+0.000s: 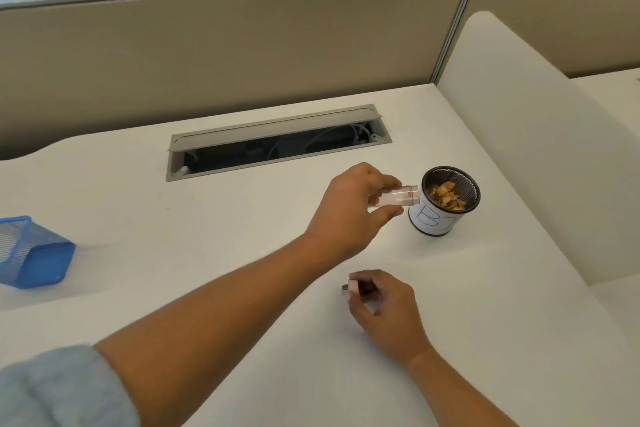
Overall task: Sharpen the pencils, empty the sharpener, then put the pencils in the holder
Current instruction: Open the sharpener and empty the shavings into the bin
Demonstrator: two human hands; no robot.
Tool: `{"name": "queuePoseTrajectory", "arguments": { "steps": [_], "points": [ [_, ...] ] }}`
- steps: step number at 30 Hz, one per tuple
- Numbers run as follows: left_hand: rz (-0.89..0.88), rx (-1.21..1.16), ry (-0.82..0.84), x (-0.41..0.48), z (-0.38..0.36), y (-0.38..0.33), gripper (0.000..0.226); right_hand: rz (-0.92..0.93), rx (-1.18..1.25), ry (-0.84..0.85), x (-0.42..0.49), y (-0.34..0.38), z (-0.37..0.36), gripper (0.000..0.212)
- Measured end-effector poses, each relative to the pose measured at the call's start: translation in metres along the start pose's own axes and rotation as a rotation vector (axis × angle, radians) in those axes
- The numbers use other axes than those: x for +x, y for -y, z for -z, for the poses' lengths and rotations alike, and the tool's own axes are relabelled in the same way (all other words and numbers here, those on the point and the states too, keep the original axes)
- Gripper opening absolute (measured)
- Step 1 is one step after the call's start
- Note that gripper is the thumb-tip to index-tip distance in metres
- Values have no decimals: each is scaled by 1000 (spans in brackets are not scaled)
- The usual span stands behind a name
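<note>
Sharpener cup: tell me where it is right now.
In the head view, the sharpener cup is right of centre in the left hand, tipped sideways at the rim of the black mesh bin.

Matt white desk point(207, 225); black wire-mesh cup point(450, 198) wearing a paper label; clear glossy plastic sharpener tube point(403, 197); blue metal-mesh holder point(31, 253).

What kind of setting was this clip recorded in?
Most likely an open-plan office cubicle. A white desk is fenced by beige partition panels, has a built-in cable tray with wires inside, and carries mesh desk holders: a blue one and a round black one.
</note>
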State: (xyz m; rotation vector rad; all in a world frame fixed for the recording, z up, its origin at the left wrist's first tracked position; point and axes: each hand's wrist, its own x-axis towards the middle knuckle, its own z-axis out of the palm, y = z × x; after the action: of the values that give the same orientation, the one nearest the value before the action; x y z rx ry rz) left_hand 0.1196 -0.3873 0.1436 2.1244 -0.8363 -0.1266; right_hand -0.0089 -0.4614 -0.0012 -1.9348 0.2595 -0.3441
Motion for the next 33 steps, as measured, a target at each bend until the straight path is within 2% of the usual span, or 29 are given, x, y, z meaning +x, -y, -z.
{"name": "queuePoseTrajectory", "arguments": {
  "steps": [6, 11, 18, 26, 30, 33],
  "points": [
    [-102, 80, 132, 56, -23, -10, 38, 32, 2, 12, 2, -3, 2, 13],
    [-220, 275, 238, 85, -33, -12, 32, 65, -22, 11, 2, -6, 1, 15],
    [-526, 556, 309, 101, -51, -30, 18, 66, -39, 11, 1, -6, 0, 17],
    [-675, 741, 277, 100, -55, -31, 16, 77, -64, 3, 1, -4, -2, 14],
    [-650, 676, 207, 98, -50, -28, 15, 65, -69, 12, 2, -4, -1, 13],
    [-544, 562, 106, 87, -38, -25, 20, 47, -60, 25, 1, -2, -1, 14]
  ]
}}
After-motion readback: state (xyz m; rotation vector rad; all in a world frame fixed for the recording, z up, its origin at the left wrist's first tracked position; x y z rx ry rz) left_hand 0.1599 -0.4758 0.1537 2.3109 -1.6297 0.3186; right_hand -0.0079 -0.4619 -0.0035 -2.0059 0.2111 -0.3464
